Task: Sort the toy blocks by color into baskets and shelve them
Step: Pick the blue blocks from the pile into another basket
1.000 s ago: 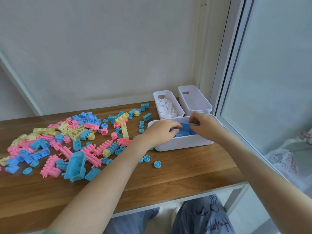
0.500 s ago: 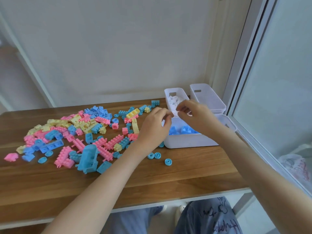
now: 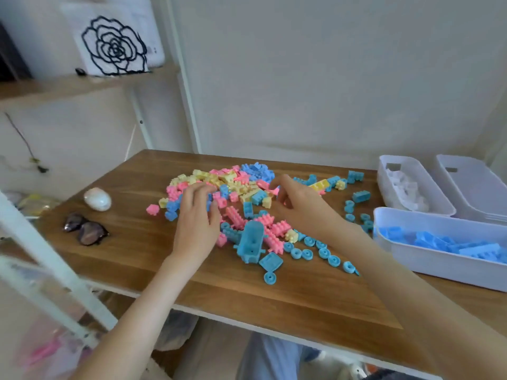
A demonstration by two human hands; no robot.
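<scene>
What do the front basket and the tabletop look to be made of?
Front basket: probably white plastic, smooth, faintly glossy, thin moulded walls. Tabletop: brown wood grain, matte, with a pale edge; solid wood or laminate, cannot tell.

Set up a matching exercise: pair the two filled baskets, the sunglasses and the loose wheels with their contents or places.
1 front basket
2 basket behind it
3 sunglasses
4 loose blue wheels

a white blocks inside
b left end of the table
c blue blocks inside
d near side of the pile

Pairs: 1-c, 2-a, 3-b, 4-d
</scene>
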